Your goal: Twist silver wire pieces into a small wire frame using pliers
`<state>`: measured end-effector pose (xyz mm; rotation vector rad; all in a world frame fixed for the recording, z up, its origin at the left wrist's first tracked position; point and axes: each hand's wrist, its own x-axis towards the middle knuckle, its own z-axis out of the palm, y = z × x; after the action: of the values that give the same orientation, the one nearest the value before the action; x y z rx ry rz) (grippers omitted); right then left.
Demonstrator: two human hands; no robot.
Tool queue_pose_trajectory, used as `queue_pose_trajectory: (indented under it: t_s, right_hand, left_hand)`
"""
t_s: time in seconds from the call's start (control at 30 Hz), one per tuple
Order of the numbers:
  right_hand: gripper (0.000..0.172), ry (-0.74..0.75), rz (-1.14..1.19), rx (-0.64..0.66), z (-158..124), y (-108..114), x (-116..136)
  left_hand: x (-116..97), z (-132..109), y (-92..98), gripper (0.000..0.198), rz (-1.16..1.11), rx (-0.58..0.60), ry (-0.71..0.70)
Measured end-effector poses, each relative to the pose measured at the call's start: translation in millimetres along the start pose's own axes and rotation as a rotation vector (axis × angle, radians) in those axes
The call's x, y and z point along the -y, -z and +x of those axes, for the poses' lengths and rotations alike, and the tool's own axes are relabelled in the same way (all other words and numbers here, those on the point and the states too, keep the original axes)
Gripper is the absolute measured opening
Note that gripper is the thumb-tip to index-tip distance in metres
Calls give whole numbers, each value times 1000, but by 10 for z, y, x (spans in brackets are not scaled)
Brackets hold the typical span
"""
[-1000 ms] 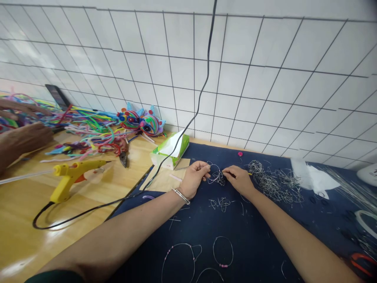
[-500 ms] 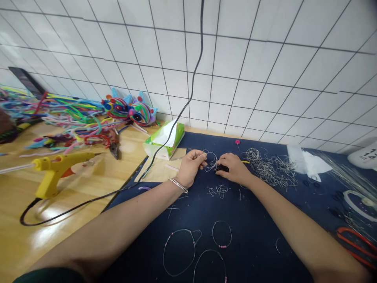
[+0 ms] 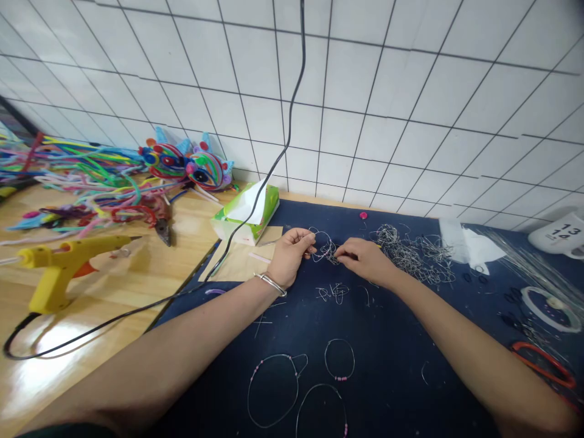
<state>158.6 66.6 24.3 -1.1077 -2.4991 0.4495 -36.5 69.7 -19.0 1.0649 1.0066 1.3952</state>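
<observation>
My left hand (image 3: 295,254) pinches a thin wire loop (image 3: 322,233) between thumb and fingers, above the dark blue mat. A small tangle of wire (image 3: 327,250) sits at the loop's right side. Close by on the right, my right hand (image 3: 358,258) has its thumb and fingertips pressed together at the edge of that tangle; what they grip is hidden. A bit of yellow (image 3: 379,246) shows behind the right hand. Finished-looking wire rings with pink beads lie nearer to me: a larger ring (image 3: 249,389), a small ring (image 3: 339,378) and one (image 3: 345,429) cut off by the frame.
Right of my hands lies a heap of tangled wire (image 3: 410,258), then straight wires (image 3: 524,261), a mug (image 3: 559,234) and orange handles (image 3: 542,365). To the left are a tissue box (image 3: 246,216), a yellow glue gun (image 3: 59,267) and pipe cleaners (image 3: 91,176). A black cable (image 3: 292,115) hangs across.
My right fingers have drawn together and sit slightly apart from the loop; the dark thing under them no longer shows. My left hand still pinches the loop. The view has shifted slightly.
</observation>
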Motion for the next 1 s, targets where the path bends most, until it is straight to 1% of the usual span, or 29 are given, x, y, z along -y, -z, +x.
queue_pose_trajectory:
  t_s: [0.1, 0.17, 0.2, 0.3, 0.43, 0.57, 0.7, 0.8, 0.93, 1.0]
  right_hand:
    - [15, -29, 22, 170, -155, 56, 125]
    - [14, -66, 24, 224, -259, 43, 180]
    - [15, -78, 32, 231, -303, 27, 199]
    - [17, -129, 65, 194, -390, -36, 236]
    - [7, -140, 101, 145, -417, -87, 255]
    - [9, -157, 173, 128, -411, -100, 241]
    - [14, -243, 283, 123, -399, -99, 251]
    - [16, -298, 363, 154, -389, -74, 301]
    - [19, -363, 485, 244, -381, -29, 372]
    - [21, -393, 506, 263, -378, -20, 389]
  left_hand:
    - [-10, -4, -4, 24, -10, 1, 1]
    - [-22, -11, -3, 24, -12, 8, 0]
    - [-27, -15, -2, 24, -12, 8, 0]
    - [-34, -20, 4, 24, -8, 3, -4]
    - [-19, -10, 15, 24, 2, 11, -9]
    - [-3, 4, 22, 23, 0, 8, -9]
    - [-4, 4, 28, 23, 0, 2, -3]
    - [-14, -1, 29, 23, -4, 6, -4]
    - [-25, -6, 26, 23, -9, -8, 4]
    - [-26, -6, 25, 23, -11, -8, 7]
